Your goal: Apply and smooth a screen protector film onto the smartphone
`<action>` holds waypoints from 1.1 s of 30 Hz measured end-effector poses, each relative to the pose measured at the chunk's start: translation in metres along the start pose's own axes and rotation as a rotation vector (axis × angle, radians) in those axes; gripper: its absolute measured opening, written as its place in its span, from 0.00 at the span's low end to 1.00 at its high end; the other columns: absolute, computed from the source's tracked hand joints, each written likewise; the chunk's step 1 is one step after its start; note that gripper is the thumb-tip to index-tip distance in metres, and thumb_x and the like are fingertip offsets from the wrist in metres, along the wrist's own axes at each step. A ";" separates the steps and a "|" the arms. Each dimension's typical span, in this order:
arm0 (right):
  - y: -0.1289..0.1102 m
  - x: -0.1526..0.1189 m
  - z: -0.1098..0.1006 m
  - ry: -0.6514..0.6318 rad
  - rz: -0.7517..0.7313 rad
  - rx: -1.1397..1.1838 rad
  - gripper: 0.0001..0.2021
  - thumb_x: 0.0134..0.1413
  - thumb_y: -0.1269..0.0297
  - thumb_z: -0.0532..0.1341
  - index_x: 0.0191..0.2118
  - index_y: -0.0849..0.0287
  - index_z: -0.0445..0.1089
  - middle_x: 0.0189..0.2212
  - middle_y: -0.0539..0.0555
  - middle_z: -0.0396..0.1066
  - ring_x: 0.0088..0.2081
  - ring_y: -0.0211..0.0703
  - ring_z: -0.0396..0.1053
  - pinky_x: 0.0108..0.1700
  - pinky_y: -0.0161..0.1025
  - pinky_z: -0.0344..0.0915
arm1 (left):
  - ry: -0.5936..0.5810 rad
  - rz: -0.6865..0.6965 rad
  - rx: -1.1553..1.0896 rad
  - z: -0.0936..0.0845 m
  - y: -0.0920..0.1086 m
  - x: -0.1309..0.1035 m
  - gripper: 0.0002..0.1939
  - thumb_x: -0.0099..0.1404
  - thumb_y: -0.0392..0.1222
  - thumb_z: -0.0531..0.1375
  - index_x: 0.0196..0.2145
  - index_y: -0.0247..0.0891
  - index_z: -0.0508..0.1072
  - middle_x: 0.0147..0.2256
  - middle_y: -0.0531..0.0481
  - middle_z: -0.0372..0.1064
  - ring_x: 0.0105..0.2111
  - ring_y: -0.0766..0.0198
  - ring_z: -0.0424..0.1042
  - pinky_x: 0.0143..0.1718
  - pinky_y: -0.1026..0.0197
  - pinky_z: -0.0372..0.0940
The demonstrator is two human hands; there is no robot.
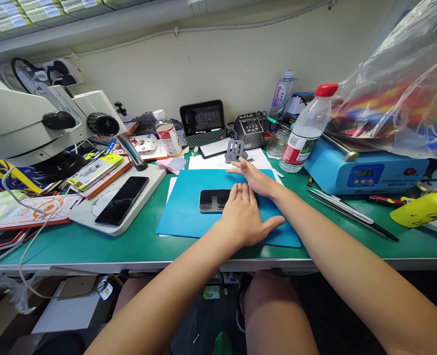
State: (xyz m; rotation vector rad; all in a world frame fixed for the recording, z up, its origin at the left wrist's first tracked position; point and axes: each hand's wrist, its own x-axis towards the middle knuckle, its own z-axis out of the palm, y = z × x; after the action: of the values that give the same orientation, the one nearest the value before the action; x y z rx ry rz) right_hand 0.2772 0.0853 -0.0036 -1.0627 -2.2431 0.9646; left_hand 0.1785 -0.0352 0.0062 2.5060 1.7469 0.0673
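A smartphone lies flat, screen up, on a blue mat. My left hand rests palm down over the phone's right part, its fingers straight and side by side, the thumb stretched out to the right. A ring sits on one of its fingers. Just beyond it, my right hand is held above the mat with its fingers spread, close to the left fingertips. I see nothing in its grasp. The phone's right end is hidden under my left hand.
A microscope stands at the left, with another dark phone on its base. Behind the mat are a small screen device and a black box. At the right are a red-capped bottle, tweezers and a blue heating unit.
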 end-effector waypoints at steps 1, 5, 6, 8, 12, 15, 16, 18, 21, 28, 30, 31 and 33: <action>0.001 0.000 0.000 -0.004 0.001 0.003 0.51 0.54 0.24 0.31 0.55 0.52 0.77 0.71 0.53 0.54 0.75 0.61 0.32 0.73 0.61 0.31 | 0.000 0.008 -0.017 -0.001 -0.005 0.003 0.53 0.70 0.72 0.38 0.70 0.15 0.48 0.70 0.25 0.44 0.72 0.41 0.43 0.72 0.42 0.40; 0.004 0.000 -0.001 -0.011 -0.006 0.002 0.49 0.56 0.26 0.30 0.56 0.50 0.76 0.72 0.51 0.53 0.75 0.58 0.30 0.73 0.61 0.29 | 0.040 0.005 -0.002 -0.001 -0.037 -0.007 0.51 0.71 0.70 0.38 0.68 0.16 0.53 0.69 0.25 0.49 0.72 0.42 0.46 0.71 0.40 0.42; 0.004 0.000 -0.002 -0.013 -0.007 -0.002 0.50 0.56 0.26 0.30 0.57 0.50 0.76 0.72 0.51 0.53 0.75 0.58 0.30 0.73 0.61 0.29 | 0.060 -0.022 0.028 -0.001 -0.047 -0.015 0.50 0.72 0.70 0.39 0.68 0.16 0.53 0.69 0.25 0.50 0.71 0.41 0.46 0.71 0.41 0.41; 0.004 0.000 -0.002 -0.025 -0.005 -0.011 0.50 0.54 0.26 0.30 0.57 0.49 0.76 0.72 0.50 0.52 0.75 0.60 0.30 0.73 0.62 0.29 | 0.067 -0.058 0.070 -0.001 -0.067 -0.034 0.48 0.73 0.67 0.38 0.69 0.17 0.51 0.69 0.26 0.50 0.71 0.41 0.47 0.71 0.41 0.42; 0.001 0.001 -0.002 -0.047 -0.004 -0.032 0.49 0.55 0.26 0.30 0.57 0.47 0.76 0.73 0.48 0.50 0.75 0.61 0.28 0.73 0.64 0.30 | 0.060 -0.114 0.154 -0.001 -0.093 -0.073 0.44 0.74 0.65 0.38 0.70 0.23 0.52 0.71 0.31 0.46 0.72 0.42 0.42 0.71 0.39 0.43; -0.001 0.000 -0.003 -0.050 0.007 -0.028 0.48 0.55 0.26 0.31 0.57 0.48 0.76 0.73 0.49 0.50 0.75 0.62 0.28 0.72 0.66 0.31 | 0.077 -0.105 0.218 -0.002 -0.099 -0.090 0.44 0.74 0.66 0.40 0.70 0.25 0.55 0.71 0.31 0.45 0.73 0.41 0.38 0.71 0.39 0.43; -0.001 0.000 -0.003 -0.047 0.008 -0.022 0.48 0.55 0.26 0.31 0.56 0.47 0.76 0.73 0.49 0.50 0.75 0.62 0.28 0.72 0.67 0.31 | 0.086 -0.097 0.229 -0.003 -0.100 -0.093 0.43 0.74 0.66 0.41 0.69 0.25 0.56 0.71 0.31 0.44 0.73 0.41 0.37 0.71 0.38 0.44; -0.001 0.000 -0.003 -0.040 0.002 -0.009 0.47 0.55 0.26 0.32 0.56 0.46 0.76 0.72 0.48 0.51 0.75 0.63 0.28 0.72 0.67 0.31 | 0.099 -0.083 0.232 -0.005 -0.098 -0.095 0.42 0.74 0.66 0.42 0.69 0.27 0.58 0.71 0.32 0.45 0.73 0.40 0.37 0.70 0.37 0.44; 0.001 0.001 -0.003 -0.031 -0.011 -0.004 0.48 0.54 0.25 0.33 0.55 0.47 0.77 0.72 0.49 0.52 0.75 0.64 0.29 0.72 0.67 0.30 | 0.091 -0.065 0.200 -0.008 -0.091 -0.090 0.44 0.72 0.68 0.43 0.68 0.27 0.60 0.71 0.29 0.45 0.73 0.38 0.37 0.70 0.37 0.46; 0.002 0.002 -0.001 -0.032 -0.013 -0.016 0.50 0.52 0.23 0.31 0.56 0.49 0.76 0.73 0.51 0.51 0.75 0.63 0.30 0.72 0.66 0.27 | 0.074 0.001 0.125 -0.011 -0.066 -0.055 0.51 0.66 0.75 0.45 0.66 0.25 0.61 0.69 0.22 0.49 0.72 0.33 0.41 0.69 0.37 0.46; 0.001 0.002 -0.001 -0.033 -0.008 -0.020 0.51 0.51 0.23 0.31 0.57 0.50 0.76 0.73 0.52 0.51 0.75 0.63 0.29 0.72 0.66 0.27 | 0.073 0.022 0.106 -0.012 -0.059 -0.043 0.51 0.66 0.76 0.46 0.66 0.27 0.61 0.68 0.23 0.50 0.71 0.33 0.43 0.68 0.36 0.46; 0.001 0.002 -0.001 -0.033 -0.006 -0.021 0.52 0.51 0.23 0.31 0.57 0.51 0.76 0.73 0.53 0.51 0.75 0.64 0.29 0.72 0.65 0.28 | 0.066 0.031 0.097 -0.012 -0.055 -0.037 0.50 0.65 0.76 0.47 0.66 0.28 0.62 0.68 0.24 0.51 0.71 0.33 0.44 0.68 0.35 0.46; 0.000 0.001 -0.001 -0.031 -0.008 -0.015 0.53 0.51 0.23 0.31 0.56 0.53 0.76 0.72 0.54 0.52 0.75 0.65 0.29 0.73 0.64 0.28 | 0.050 0.051 0.077 -0.013 -0.047 -0.027 0.49 0.65 0.76 0.47 0.66 0.30 0.62 0.68 0.25 0.52 0.71 0.33 0.45 0.68 0.35 0.47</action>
State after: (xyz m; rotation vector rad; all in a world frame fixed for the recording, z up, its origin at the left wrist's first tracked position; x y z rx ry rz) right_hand 0.2771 0.0869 -0.0028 -1.0506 -2.2813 0.9691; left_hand 0.1243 -0.0439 0.0154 2.6253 1.7365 0.0686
